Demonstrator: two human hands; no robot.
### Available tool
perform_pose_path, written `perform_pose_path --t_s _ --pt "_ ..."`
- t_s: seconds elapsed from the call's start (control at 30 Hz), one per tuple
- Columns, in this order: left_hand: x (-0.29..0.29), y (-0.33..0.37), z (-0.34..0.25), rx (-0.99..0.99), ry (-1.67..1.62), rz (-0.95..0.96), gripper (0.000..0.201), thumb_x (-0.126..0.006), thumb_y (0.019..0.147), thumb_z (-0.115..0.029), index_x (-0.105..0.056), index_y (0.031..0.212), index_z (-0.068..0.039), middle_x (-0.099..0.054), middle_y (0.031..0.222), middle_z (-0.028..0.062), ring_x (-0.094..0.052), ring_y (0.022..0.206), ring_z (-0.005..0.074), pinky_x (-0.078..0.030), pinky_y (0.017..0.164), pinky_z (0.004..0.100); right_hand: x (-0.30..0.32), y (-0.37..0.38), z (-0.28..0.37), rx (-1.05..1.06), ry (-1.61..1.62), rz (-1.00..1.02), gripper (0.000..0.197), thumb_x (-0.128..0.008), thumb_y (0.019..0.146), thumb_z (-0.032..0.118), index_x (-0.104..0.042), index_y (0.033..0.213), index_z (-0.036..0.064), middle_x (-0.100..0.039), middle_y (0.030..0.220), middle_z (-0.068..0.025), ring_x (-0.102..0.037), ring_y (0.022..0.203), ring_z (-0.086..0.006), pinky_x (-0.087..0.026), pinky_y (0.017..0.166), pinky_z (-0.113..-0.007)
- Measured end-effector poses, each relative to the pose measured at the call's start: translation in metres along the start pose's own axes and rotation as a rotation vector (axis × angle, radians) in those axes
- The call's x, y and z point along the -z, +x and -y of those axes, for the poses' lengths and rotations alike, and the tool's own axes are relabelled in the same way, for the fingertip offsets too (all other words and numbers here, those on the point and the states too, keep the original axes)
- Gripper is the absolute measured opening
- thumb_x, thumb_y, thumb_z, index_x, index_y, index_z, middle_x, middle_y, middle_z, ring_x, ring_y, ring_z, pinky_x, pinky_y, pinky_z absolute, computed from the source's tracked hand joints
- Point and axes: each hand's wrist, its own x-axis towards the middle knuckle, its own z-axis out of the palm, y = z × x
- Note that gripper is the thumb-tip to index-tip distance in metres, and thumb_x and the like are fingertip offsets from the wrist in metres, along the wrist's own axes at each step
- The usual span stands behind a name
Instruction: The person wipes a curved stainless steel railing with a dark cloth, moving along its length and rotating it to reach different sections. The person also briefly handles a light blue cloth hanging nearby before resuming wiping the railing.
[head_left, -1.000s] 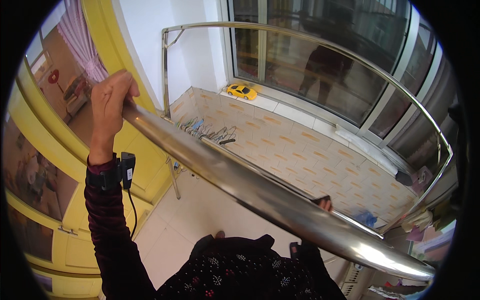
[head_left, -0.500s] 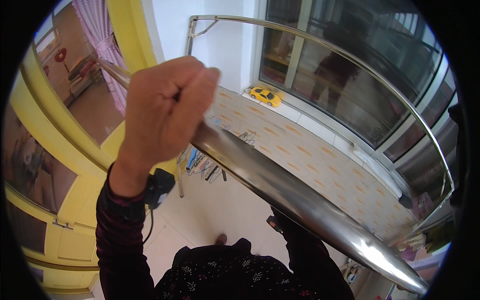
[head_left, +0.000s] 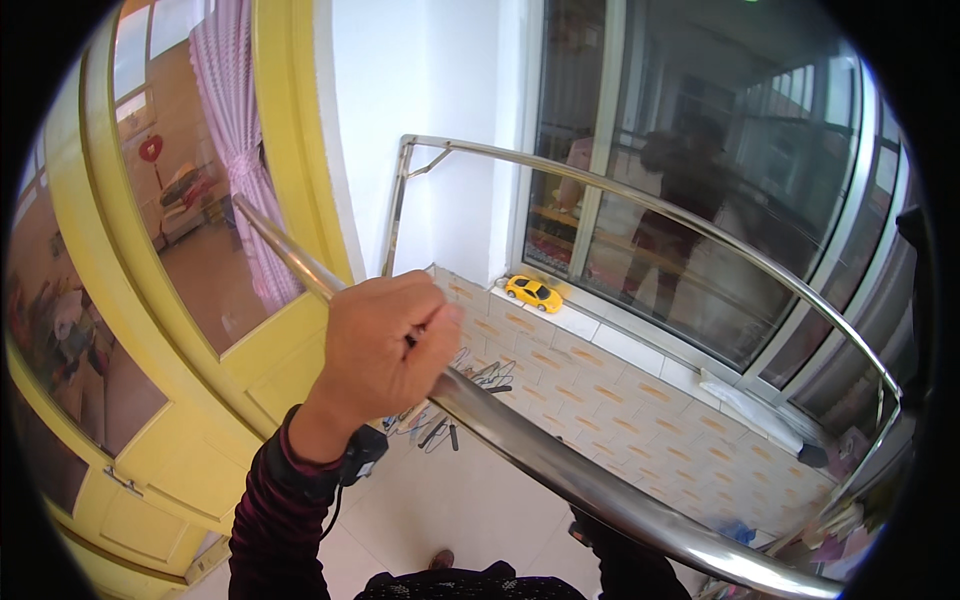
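Observation:
A long shiny metal pole (head_left: 600,492) slants across the view, its thin far end near the yellow door frame and its near end at the lower right. My left hand (head_left: 392,345) is closed in a fist around it, knuckles up, with a small black device strapped at the wrist. Beneath the pole comes my right sleeve (head_left: 640,565), with another dark device at its wrist. The pole hides the right hand itself, so its fingers do not show. Beyond stands a metal rack frame (head_left: 640,192) with a curved top rail.
Several clothes hangers (head_left: 437,428) hang low beyond my left hand. A yellow toy car (head_left: 534,293) rests on the white window sill (head_left: 625,345), beside sliding glass panes (head_left: 690,220). Yellow glazed doors (head_left: 180,400) with a pink curtain (head_left: 240,140) stand at the left.
My left hand and the pole appear lower and farther right in view. The rack, sill and toy car also sit lower, as the head view has tilted up. The left grip is unchanged.

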Motion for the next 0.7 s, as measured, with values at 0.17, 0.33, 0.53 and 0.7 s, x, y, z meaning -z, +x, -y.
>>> perform_pose_path --t_s 0.17,0.33,0.53,0.7 --pt "0.003 -0.004 0.005 0.018 -0.004 0.041 0.024 -0.055 0.087 -0.01 -0.051 0.066 0.0 -0.043 0.061 0.0076 -0.045 0.054 0.0192 -0.033 0.051 0.0331 0.043 -0.128 -0.01 -0.117 -0.207 0.14 0.057 -0.057 0.095 0.02 -0.043 0.15 0.0192 -0.042 0.151 -0.0065 -0.038 0.138 -0.0266 -0.039 0.109 -0.037" --pt "0.003 -0.006 0.004 0.061 -0.02 0.052 0.03 -0.05 0.091 -0.017 -0.051 0.066 0.0 -0.044 0.062 0.0076 -0.043 0.054 0.0184 -0.032 0.052 0.0324 0.077 -0.291 -0.019 -0.314 -0.077 0.252 0.054 -0.059 0.095 0.024 -0.046 0.148 0.0265 -0.047 0.147 -0.0062 -0.043 0.135 -0.0238 -0.039 0.111 -0.034" --pt "0.003 -0.007 0.012 0.039 0.014 0.024 0.036 -0.048 0.094 -0.019 -0.046 0.064 0.0 -0.04 0.062 0.0067 -0.042 0.056 0.0158 -0.029 0.053 0.031 0.133 -0.462 0.005 -1.192 0.08 0.169 0.034 -0.058 0.093 0.025 -0.063 0.124 0.0121 -0.062 0.124 -0.0068 -0.047 0.132 -0.0302 -0.034 0.114 -0.052" --pt "-0.003 -0.011 0.022 0.107 -0.043 -0.036 0.041 -0.045 0.099 -0.022 -0.043 0.062 -0.004 -0.04 0.061 0.0027 -0.042 0.057 0.0111 -0.028 0.053 0.0287 0.149 -0.541 0.03 -2.235 0.18 0.211 0.033 -0.059 0.095 0.03 -0.063 0.118 0.0078 -0.061 0.126 -0.0079 -0.052 0.123 -0.0319 -0.039 0.109 -0.055"
